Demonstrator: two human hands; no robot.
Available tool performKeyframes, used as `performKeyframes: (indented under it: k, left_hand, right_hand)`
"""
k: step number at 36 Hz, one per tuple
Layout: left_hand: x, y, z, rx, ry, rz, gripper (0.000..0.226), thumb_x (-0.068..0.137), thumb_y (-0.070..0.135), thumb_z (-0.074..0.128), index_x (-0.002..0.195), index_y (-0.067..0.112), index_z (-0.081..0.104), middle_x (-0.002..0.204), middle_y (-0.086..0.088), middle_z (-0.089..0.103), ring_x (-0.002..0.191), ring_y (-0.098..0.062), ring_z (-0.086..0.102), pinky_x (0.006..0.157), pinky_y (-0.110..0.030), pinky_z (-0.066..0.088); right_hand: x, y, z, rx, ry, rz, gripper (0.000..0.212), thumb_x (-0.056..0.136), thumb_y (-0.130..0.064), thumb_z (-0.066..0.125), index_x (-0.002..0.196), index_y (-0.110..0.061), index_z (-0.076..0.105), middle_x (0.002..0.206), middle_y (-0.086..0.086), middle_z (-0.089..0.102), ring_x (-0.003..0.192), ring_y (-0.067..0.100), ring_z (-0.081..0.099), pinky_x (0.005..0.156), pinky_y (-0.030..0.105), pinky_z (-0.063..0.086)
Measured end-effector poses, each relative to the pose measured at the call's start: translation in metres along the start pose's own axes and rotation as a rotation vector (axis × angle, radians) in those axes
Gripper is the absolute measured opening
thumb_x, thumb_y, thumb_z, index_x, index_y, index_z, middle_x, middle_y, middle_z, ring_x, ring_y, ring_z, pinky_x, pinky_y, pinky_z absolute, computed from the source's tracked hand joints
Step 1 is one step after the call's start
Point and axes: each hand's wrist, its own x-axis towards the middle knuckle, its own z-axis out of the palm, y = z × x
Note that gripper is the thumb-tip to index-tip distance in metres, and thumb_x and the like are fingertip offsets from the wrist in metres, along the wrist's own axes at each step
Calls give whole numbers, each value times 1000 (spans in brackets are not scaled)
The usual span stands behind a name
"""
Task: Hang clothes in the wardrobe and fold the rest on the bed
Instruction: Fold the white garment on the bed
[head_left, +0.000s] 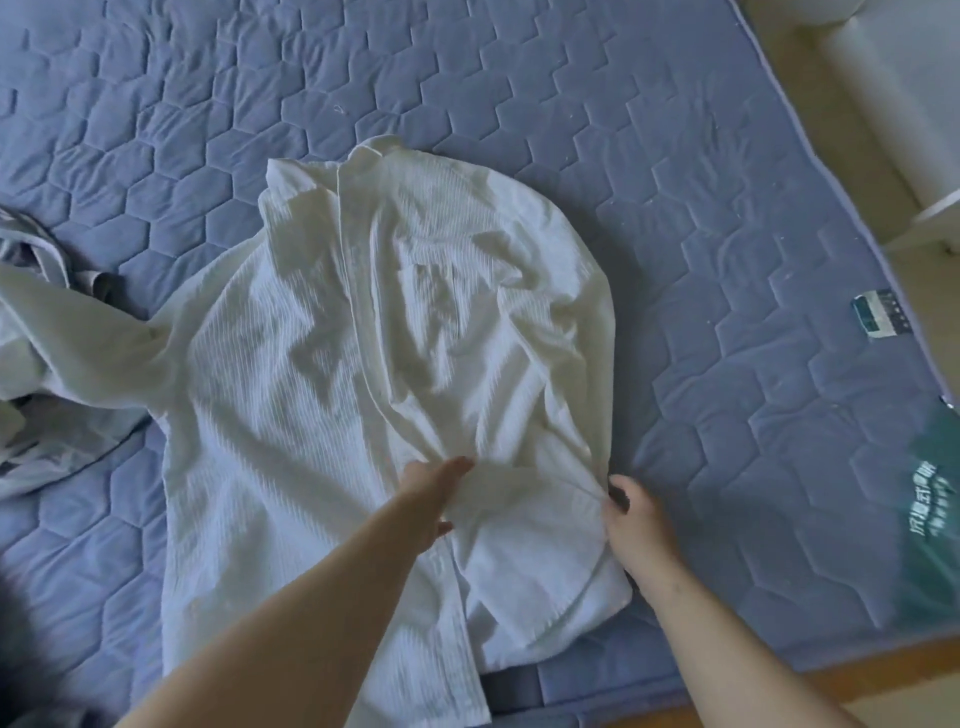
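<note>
Head view is showing two bare forearms reaching over the near edge of the mattress (727, 364). The left hand (434, 499) is lying flat with straight fingers, pressing on the lower middle of the white shirt (322, 364). The right hand (636, 519) is pinching the shirt's right edge with curled fingers. The shirt is lying spread on the bed, its collar (363, 161) pointing away. One sleeve (78, 332) is trailing out over a grey garment (36, 244) at the far left.

Wrinkles are bunching between the hands, so a fold made now is probably trapping creases. If the flat palm is lifting too soon, the fabric may be sliding and the fold going crooked. The trailing sleeve could also be dragging the neighbouring clothes along.
</note>
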Motion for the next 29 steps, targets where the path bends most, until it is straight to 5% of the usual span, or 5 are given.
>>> performKeyframes:
  k: [3, 10, 19, 25, 29]
  left_hand:
    - [0, 0, -4, -37, -55, -56, 15, 92, 9, 44, 103, 3, 51, 81, -10, 54, 69, -23, 54, 54, -33, 51]
    - [-4, -8, -40, -214, 73, -20, 19, 89, 5, 40, 72, 6, 47, 65, -9, 43, 56, -22, 44, 46, -28, 43]
    - [-16, -48, -38, 163, -25, -222, 7, 85, 3, 47, 79, 4, 50, 78, -10, 57, 73, -22, 56, 80, -37, 46]
    - [-14, -59, -36, 67, 6, -181, 9, 90, -1, 43, 86, 0, 50, 70, -14, 55, 64, -24, 54, 54, -37, 49]
    - [-22, -62, -36, 32, -110, -190, 22, 90, 29, 58, 91, 8, 50, 89, -14, 59, 74, -27, 57, 60, -38, 47]
  right_hand:
    - [-9, 6, -3, 129, -74, -34, 17, 94, -10, 53, 108, -10, 61, 96, 5, 60, 87, 19, 54, 68, 25, 40]
    - [-36, 13, -12, 302, 13, -72, 20, 95, -10, 50, 84, -20, 64, 82, -4, 65, 75, 13, 58, 59, 20, 42]
    - [-44, 25, -3, 367, -360, 40, 49, 88, 7, 45, 117, -33, 43, 106, -11, 56, 92, 1, 54, 65, 18, 44]
    - [-45, 25, 19, 395, -536, 120, 55, 88, 9, 43, 106, -43, 45, 110, 0, 62, 101, 22, 60, 82, 39, 52]
    - [-48, 23, 36, 330, -512, 137, 40, 93, -12, 50, 122, -39, 44, 107, -4, 64, 95, 18, 61, 71, 27, 48]
